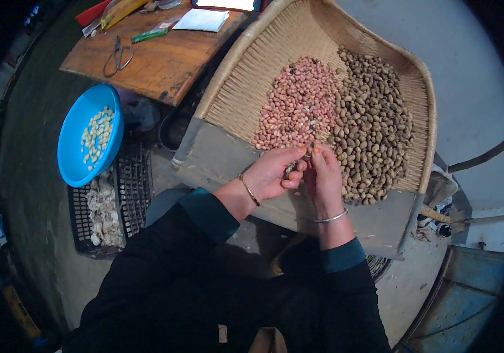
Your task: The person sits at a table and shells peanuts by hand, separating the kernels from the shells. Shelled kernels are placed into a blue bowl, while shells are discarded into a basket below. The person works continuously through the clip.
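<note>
Over the front part of a woven winnowing basket (230, 95), my two hands meet at the fingertips. My left hand (274, 172) has a peanut shell (291, 167) tucked in its curled fingers. Thumb and fingers of my right hand (324, 174) pinch a small dark piece of peanut shell (311, 148), with the left thumb close against it. Just beyond the hands lies a heap of pink shelled peanuts (300, 101) with a few shell bits among them. To its right, touching it, is a larger pile of brown unshelled peanuts (371, 128).
A blue plastic basin (69, 132) with pale kernels sits at left, above a black plastic crate (137, 194) holding garlic-like husks (102, 216). Scissors (118, 57), a green packet (149, 35) and folded white paper (201, 20) lie on a wooden table (168, 66).
</note>
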`<action>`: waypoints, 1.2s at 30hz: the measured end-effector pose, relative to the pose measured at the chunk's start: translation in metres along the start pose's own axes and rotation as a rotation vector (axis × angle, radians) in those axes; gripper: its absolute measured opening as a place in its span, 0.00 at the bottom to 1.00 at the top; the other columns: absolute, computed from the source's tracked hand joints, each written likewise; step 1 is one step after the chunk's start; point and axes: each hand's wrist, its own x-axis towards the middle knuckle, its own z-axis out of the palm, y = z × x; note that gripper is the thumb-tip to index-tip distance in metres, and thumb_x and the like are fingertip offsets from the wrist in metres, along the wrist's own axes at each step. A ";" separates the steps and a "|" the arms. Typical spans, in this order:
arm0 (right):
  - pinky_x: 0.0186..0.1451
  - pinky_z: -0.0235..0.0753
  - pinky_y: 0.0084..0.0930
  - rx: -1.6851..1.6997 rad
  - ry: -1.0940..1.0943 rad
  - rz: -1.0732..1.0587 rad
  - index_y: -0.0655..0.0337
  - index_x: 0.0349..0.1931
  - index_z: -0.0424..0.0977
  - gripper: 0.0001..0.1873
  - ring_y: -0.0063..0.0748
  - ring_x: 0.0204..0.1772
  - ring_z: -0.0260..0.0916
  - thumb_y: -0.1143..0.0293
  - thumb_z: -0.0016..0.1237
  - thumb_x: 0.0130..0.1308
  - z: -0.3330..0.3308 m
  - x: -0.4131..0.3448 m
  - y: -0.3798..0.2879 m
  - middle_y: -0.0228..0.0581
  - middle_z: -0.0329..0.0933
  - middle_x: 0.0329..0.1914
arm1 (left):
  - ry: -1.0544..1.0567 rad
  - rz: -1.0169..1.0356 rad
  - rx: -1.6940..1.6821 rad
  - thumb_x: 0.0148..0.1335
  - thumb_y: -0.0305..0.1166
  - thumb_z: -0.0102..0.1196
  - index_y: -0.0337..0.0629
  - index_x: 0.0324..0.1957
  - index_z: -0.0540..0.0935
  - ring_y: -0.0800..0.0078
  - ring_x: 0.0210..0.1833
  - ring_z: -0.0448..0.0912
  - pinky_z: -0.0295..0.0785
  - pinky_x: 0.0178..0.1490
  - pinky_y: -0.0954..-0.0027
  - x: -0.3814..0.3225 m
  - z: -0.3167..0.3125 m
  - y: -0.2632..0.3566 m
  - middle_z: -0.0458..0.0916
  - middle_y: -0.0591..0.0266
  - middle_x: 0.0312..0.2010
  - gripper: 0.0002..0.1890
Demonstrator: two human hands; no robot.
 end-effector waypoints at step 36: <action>0.36 0.68 0.20 -1.003 -0.057 -0.343 0.63 0.34 0.71 0.08 0.28 0.32 0.68 0.74 0.50 0.53 -0.020 0.000 -0.041 0.37 0.69 0.28 | 0.172 0.014 0.471 0.61 0.33 0.46 0.38 0.36 0.73 0.84 0.22 0.64 0.57 0.17 0.85 0.010 -0.006 0.003 0.69 0.69 0.23 0.09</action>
